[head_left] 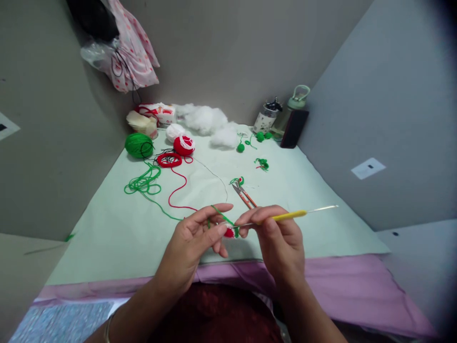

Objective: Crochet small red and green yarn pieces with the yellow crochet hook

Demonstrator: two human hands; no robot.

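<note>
Between the thumb and fingers of my left hand (198,233) is a small crochet piece (229,232) in red, white and green. Green yarn (223,215) runs over that hand's raised forefinger down to the piece. My right hand (278,238) grips a crochet hook (289,216) with a yellow handle, its metal tip at the piece's edge. The hook's other thin metal end points right. Just beyond my hands lie thread snips (244,194) with orange handles, partly hidden by my right fingers.
A green yarn ball (138,145), a red and white ball (183,145) and loose strands lie left. White stuffing (207,120) is heaped at the back. A phone (294,128), a bottle (298,97) and a pen holder (265,118) stand back right. Walls enclose the table (314,205).
</note>
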